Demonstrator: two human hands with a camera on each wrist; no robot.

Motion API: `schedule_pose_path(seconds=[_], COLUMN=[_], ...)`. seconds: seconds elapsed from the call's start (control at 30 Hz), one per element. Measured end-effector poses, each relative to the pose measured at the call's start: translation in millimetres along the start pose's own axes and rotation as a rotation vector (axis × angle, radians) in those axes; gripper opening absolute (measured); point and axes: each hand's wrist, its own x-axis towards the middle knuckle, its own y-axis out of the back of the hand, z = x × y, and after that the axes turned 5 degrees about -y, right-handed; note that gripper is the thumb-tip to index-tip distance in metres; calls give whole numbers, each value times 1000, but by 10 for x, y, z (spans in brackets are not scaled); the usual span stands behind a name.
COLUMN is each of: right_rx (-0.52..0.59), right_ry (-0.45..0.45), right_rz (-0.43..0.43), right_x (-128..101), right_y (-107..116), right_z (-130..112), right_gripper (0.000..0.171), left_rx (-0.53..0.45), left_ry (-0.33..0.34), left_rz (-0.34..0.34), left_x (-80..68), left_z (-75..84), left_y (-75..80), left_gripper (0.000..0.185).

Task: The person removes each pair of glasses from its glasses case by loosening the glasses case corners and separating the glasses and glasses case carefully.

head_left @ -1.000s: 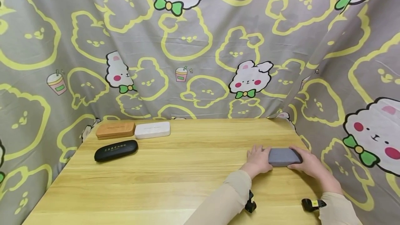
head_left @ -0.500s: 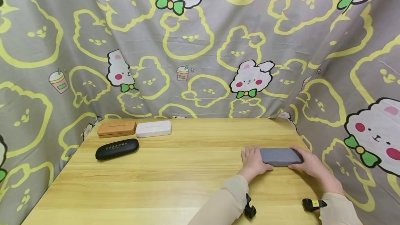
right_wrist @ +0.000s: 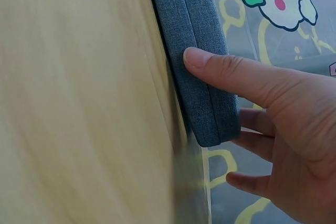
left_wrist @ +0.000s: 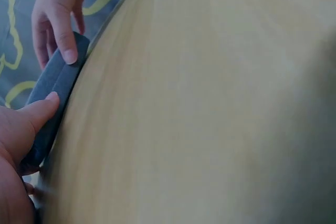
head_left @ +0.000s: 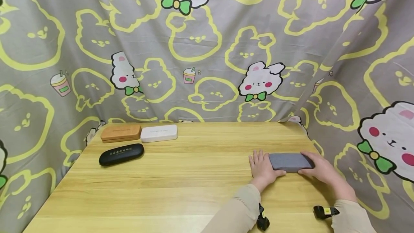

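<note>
4 glasses cases lie on the wooden bench [head_left: 194,175], and 2 hands work at 1 of them. That 1 is the grey fabric case [head_left: 290,162], lying flat near the bench's right edge, its long side running left to right. The left hand [head_left: 262,169] rests at the case's left end, fingers spread on the wood behind it and the thumb laid along the near side; in the left wrist view the thumb tip presses the case's edge [left_wrist: 50,103]. The right hand [head_left: 320,170] holds the right end, thumb on the near side and fingers curled round the far corner; the right wrist view shows the thumb pressed on the seam of the case [right_wrist: 197,61] while 2 fingers curl behind its end. The case looks closed, its 2 halves meeting along that seam.

Well apart, at the far left of the bench, sit the other 3 cases: 1 brown case [head_left: 120,133] and 1 white case [head_left: 159,133] side by side at the back, just about touching end to end, and 1 black case [head_left: 121,154] just in front of the brown one, with pale lettering on its lid. Both arms wear beige sleeves, each with 1 small black device at the wrist. Grey cloth [head_left: 207,46] printed with yellow outlines and white bears hangs behind and to both sides of the bench.
</note>
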Motion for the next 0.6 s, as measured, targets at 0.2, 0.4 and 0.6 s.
schedule_pose_path(seconds=[0.2, 0.4, 0.6], right_rx=[1, 21, 53], right_ry=[55, 76, 47], right_rz=[50, 76, 62], right_x=[13, 15, 13], right_y=[-36, -62, -50], right_z=[-35, -41, -37], right_gripper=[77, 72, 72], left_rx=[23, 31, -3], left_ry=[19, 22, 25], left_rz=[4, 23, 26], left_x=[6, 13, 4], left_z=[3, 1, 2], left_y=[-37, -44, -25], left_gripper=[90, 88, 86])
